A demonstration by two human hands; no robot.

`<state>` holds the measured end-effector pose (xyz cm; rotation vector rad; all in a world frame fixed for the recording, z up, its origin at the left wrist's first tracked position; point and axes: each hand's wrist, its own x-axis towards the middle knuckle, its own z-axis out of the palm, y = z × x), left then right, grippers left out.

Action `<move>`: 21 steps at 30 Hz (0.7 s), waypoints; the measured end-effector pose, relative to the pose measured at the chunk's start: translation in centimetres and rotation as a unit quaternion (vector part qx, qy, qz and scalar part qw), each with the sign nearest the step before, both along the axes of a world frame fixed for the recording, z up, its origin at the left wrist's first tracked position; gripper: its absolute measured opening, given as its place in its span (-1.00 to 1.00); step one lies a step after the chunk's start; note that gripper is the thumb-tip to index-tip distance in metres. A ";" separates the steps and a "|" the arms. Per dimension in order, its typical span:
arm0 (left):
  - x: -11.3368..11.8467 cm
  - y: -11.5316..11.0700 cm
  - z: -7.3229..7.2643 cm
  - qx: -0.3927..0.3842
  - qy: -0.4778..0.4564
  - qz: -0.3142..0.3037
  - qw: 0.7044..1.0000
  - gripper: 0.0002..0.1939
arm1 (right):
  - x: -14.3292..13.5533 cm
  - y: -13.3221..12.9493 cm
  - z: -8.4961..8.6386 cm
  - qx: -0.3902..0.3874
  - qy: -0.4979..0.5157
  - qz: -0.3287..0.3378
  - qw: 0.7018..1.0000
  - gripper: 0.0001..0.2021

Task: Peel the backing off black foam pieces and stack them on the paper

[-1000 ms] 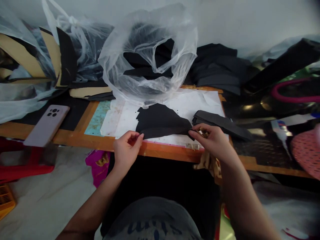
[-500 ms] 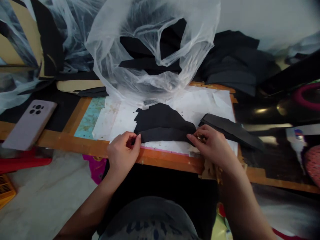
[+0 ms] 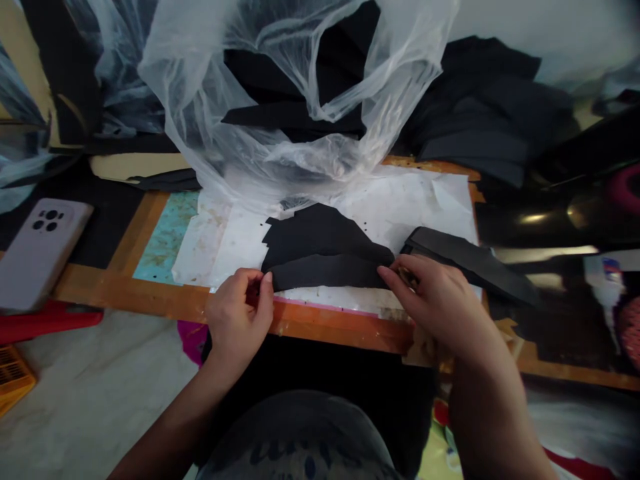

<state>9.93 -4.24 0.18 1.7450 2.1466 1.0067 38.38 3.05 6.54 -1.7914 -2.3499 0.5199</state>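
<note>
Nearest me, both hands, left (image 3: 240, 313) and right (image 3: 440, 300), pinch opposite ends of the matte black strip (image 3: 327, 272), its lower edge nearly straight. Beyond the strip lie jagged-edged black pieces (image 3: 320, 230); farther back, crinkled translucent plastic (image 3: 200, 100). I see no readable writing.

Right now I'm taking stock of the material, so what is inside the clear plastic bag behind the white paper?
Dark, flat pieces show through the plastic bag's opening, and more dimly through its film. Their number and the bag's bottom are hidden by crumpled plastic.
</note>
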 end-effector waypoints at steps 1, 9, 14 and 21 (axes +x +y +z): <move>0.0 0.0 0.0 0.000 0.007 0.000 1.000 -0.83 | 0.0 0.0 0.2 -0.002 0.001 0.001 1.000 -0.63; 0.3 0.5 0.5 -0.031 0.050 0.012 0.998 -0.80 | -0.7 0.1 0.1 -0.006 -0.076 -0.027 0.997 -0.63; 0.2 0.6 0.6 -0.033 0.058 0.006 0.998 -0.79 | -1.4 0.2 -0.1 -0.013 -0.124 -0.034 0.992 -0.65; 0.1 0.8 0.9 -0.019 0.136 -0.049 0.989 -0.80 | -2.0 -0.3 0.0 -0.005 -0.165 -0.044 0.985 -0.67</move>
